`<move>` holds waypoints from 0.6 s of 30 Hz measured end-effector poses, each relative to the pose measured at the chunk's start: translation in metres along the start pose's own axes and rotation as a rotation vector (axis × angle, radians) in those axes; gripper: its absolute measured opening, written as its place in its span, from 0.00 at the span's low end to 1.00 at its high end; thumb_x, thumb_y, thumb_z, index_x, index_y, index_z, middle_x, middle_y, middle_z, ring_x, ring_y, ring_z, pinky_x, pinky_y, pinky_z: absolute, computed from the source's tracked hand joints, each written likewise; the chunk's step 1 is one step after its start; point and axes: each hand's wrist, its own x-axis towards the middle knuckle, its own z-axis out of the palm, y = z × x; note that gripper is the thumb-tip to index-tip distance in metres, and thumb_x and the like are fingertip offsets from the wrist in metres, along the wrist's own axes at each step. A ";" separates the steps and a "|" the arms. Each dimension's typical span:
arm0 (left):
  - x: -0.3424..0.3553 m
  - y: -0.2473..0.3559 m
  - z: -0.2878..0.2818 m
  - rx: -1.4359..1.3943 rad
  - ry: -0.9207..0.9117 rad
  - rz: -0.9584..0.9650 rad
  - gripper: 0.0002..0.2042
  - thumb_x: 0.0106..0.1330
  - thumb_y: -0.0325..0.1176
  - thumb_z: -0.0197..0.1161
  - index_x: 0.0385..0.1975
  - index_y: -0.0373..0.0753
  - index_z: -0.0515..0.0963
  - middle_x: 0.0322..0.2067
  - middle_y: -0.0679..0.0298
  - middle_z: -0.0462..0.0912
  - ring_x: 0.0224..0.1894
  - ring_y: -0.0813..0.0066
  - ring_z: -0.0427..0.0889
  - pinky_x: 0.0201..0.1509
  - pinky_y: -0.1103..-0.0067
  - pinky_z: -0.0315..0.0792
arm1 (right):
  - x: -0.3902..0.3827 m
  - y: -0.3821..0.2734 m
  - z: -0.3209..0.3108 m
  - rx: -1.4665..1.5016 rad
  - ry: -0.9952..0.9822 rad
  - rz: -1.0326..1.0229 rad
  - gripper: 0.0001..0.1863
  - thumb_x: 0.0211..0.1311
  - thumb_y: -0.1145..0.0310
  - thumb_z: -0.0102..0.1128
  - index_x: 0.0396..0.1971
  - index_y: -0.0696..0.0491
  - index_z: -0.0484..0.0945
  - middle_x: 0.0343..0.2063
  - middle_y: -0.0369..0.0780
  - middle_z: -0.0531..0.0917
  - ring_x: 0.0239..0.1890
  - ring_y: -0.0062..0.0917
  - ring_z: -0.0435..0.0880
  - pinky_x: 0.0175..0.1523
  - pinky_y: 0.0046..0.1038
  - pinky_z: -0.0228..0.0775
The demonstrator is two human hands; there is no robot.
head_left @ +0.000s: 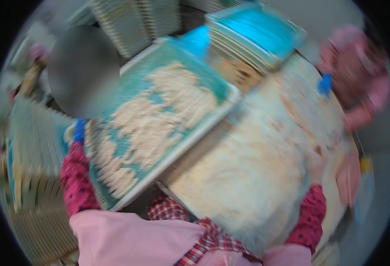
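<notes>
A big green tray with a pale rim (203, 139) stands at a slant on my left. Pale, lumpy strips of food (159, 119) cover much of its bottom. At the tray's left edge is my left hand (78, 131), blue at the wrist; its fingers are hidden and blurred. My right hand (317, 162) is low over the right part of a table spread with whitish, powdery stuff (243, 173). Motion smears its fingers, so I cannot make out whether they hold anything. Both forearms wear dark-spotted pink sleeves.
Stacked trays with bright blue insides (257, 22) stand at the table's far end. More tray stacks rise at the left (39, 137) and at the back (133, 22). A person in pink (354, 71), with a blue-covered hand, is across the table on the right. Another person is behind the tray.
</notes>
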 end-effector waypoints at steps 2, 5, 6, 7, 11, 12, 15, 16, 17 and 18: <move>-0.004 0.030 0.027 -0.115 -0.088 0.079 0.16 0.67 0.35 0.46 0.51 0.36 0.70 0.46 0.63 0.75 0.46 0.75 0.73 0.51 0.80 0.65 | -0.048 0.007 0.006 -0.023 -0.188 0.004 0.07 0.43 0.75 0.57 0.27 0.56 0.76 0.22 0.38 0.76 0.30 0.26 0.76 0.37 0.26 0.68; -0.042 0.128 0.083 -0.311 -0.307 0.190 0.16 0.67 0.33 0.46 0.52 0.35 0.69 0.48 0.62 0.74 0.48 0.74 0.72 0.53 0.80 0.65 | -0.115 -0.022 0.016 -0.053 -0.652 -0.181 0.14 0.45 0.73 0.60 0.36 0.55 0.75 0.32 0.41 0.77 0.37 0.34 0.75 0.43 0.33 0.67; -0.069 0.169 0.099 -0.383 -0.397 0.213 0.16 0.67 0.32 0.46 0.52 0.35 0.69 0.48 0.62 0.74 0.49 0.74 0.71 0.53 0.80 0.64 | -0.134 -0.030 0.012 -0.090 -0.723 -0.161 0.17 0.44 0.72 0.61 0.38 0.56 0.74 0.35 0.42 0.76 0.38 0.35 0.75 0.44 0.34 0.67; -0.099 0.207 0.116 -0.446 -0.489 0.224 0.17 0.67 0.32 0.46 0.53 0.35 0.68 0.49 0.62 0.74 0.49 0.74 0.71 0.54 0.80 0.64 | -0.154 -0.024 0.011 -0.006 -0.595 0.015 0.19 0.43 0.70 0.62 0.40 0.56 0.74 0.37 0.43 0.76 0.40 0.36 0.74 0.46 0.34 0.66; -0.245 0.344 0.181 -0.858 -0.897 0.262 0.20 0.65 0.33 0.50 0.56 0.33 0.64 0.55 0.56 0.68 0.59 0.68 0.64 0.62 0.76 0.57 | -0.234 -0.021 0.043 -0.054 -0.271 0.130 0.26 0.42 0.68 0.63 0.45 0.56 0.70 0.44 0.46 0.73 0.47 0.42 0.70 0.52 0.37 0.63; -0.263 0.344 0.214 -0.813 -0.886 0.375 0.22 0.64 0.32 0.52 0.58 0.34 0.62 0.58 0.55 0.64 0.61 0.67 0.63 0.63 0.76 0.55 | -0.240 -0.030 0.055 -0.163 -0.233 0.017 0.27 0.42 0.67 0.63 0.47 0.56 0.69 0.45 0.47 0.73 0.48 0.43 0.69 0.53 0.38 0.62; -0.308 0.346 0.326 -0.573 -0.958 0.519 0.20 0.59 0.35 0.59 0.50 0.34 0.70 0.50 0.52 0.72 0.54 0.60 0.70 0.56 0.73 0.65 | -0.236 -0.031 0.055 -0.294 -0.288 0.183 0.26 0.45 0.67 0.61 0.48 0.55 0.68 0.48 0.50 0.71 0.51 0.45 0.66 0.56 0.39 0.58; -0.324 0.370 0.335 -0.462 -0.991 0.648 0.20 0.57 0.36 0.60 0.49 0.35 0.71 0.48 0.52 0.73 0.52 0.57 0.71 0.54 0.72 0.66 | -0.234 -0.012 0.051 -0.323 -0.182 0.261 0.26 0.46 0.68 0.60 0.48 0.55 0.68 0.48 0.50 0.71 0.51 0.45 0.66 0.56 0.39 0.58; -0.343 0.392 0.342 -0.352 -1.016 0.779 0.20 0.56 0.37 0.61 0.47 0.36 0.72 0.47 0.52 0.74 0.49 0.55 0.73 0.51 0.70 0.68 | -0.231 0.021 0.048 -0.354 -0.073 0.339 0.25 0.46 0.68 0.59 0.48 0.55 0.67 0.48 0.50 0.71 0.51 0.45 0.66 0.56 0.40 0.58; -0.367 0.401 0.348 -0.364 -0.943 0.976 0.21 0.55 0.37 0.60 0.48 0.38 0.72 0.48 0.52 0.73 0.49 0.55 0.72 0.51 0.69 0.68 | -0.225 0.055 0.041 -0.378 0.031 0.409 0.25 0.47 0.69 0.58 0.48 0.55 0.67 0.48 0.50 0.71 0.51 0.45 0.66 0.56 0.40 0.57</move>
